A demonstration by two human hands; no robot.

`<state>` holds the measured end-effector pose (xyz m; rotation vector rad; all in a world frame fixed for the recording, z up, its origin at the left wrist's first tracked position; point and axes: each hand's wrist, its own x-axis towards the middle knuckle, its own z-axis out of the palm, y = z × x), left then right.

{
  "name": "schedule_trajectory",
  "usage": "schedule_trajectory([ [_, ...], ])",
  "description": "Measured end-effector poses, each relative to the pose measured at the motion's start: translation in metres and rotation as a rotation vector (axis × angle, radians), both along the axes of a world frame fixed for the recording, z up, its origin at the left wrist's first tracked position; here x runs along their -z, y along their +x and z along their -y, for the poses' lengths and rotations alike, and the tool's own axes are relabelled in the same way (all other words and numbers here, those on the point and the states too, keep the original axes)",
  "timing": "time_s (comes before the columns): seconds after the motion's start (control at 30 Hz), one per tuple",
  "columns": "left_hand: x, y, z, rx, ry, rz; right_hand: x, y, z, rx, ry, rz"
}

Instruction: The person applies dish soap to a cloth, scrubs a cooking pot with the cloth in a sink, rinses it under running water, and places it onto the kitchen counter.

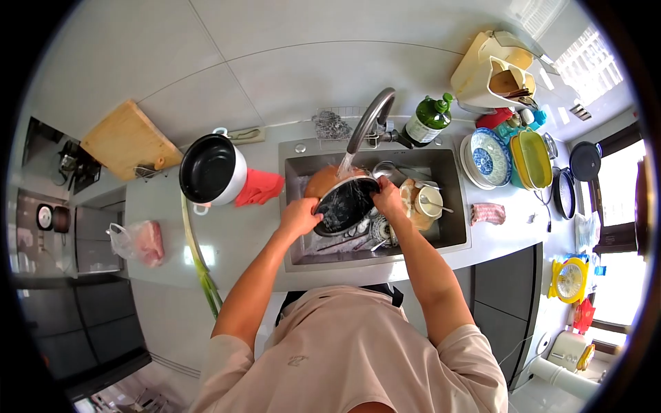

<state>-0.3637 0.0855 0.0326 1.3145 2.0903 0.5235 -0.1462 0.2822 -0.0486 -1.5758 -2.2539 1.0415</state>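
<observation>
Over the sink point(458, 220), both my hands hold a round pot point(344, 205) with a black inside and an orange-brown outside, tilted toward me. My left hand point(301, 219) is closed on its left rim, and my right hand point(390, 198) grips the right rim. From the curved faucet point(372, 113), water runs onto the pot's far edge. Below and to the right, a white bowl point(428, 201), a ladle point(385, 168) and other dishes lie in the sink. The pot hides part of the sink bottom.
Left on the counter stand a white pot point(210, 168), a red cloth point(259, 188), a green onion point(201, 265) and bagged meat point(148, 244). A green pump bottle point(428, 122) is behind the sink. Stacked plates point(487, 158) and a folded cloth point(487, 214) lie right.
</observation>
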Motion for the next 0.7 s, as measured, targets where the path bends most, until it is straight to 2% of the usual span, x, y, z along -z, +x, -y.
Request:
schedule_trajectory([
  [0.13, 0.015, 0.0, 0.029, 0.064, 0.051, -0.164, -0.007, -0.015, 0.012, 0.003, 0.114, -0.072],
  [0.2, 0.021, 0.004, 0.039, 0.067, 0.077, -0.173, -0.006, -0.023, 0.016, -0.01, 0.294, -0.206],
  [0.27, 0.025, 0.01, 0.048, 0.034, 0.05, -0.207, -0.026, -0.034, 0.021, -0.036, 0.323, -0.216],
  [0.4, 0.04, 0.019, 0.061, 0.006, 0.05, -0.199, -0.052, -0.059, 0.026, -0.145, 0.392, -0.312],
  [0.47, 0.047, 0.021, 0.065, -0.007, 0.0, -0.186, -0.06, -0.071, 0.026, -0.295, 0.456, -0.37],
  [0.53, 0.051, 0.023, 0.069, -0.025, 0.005, -0.15, -0.062, -0.084, 0.024, -0.319, 0.513, -0.332],
  [0.63, 0.063, 0.025, 0.077, -0.104, 0.001, -0.059, -0.073, -0.09, 0.024, -0.506, 0.536, -0.228],
  [0.7, 0.073, 0.023, 0.079, -0.168, -0.008, -0.004, -0.074, -0.088, 0.023, -0.502, 0.529, -0.207],
])
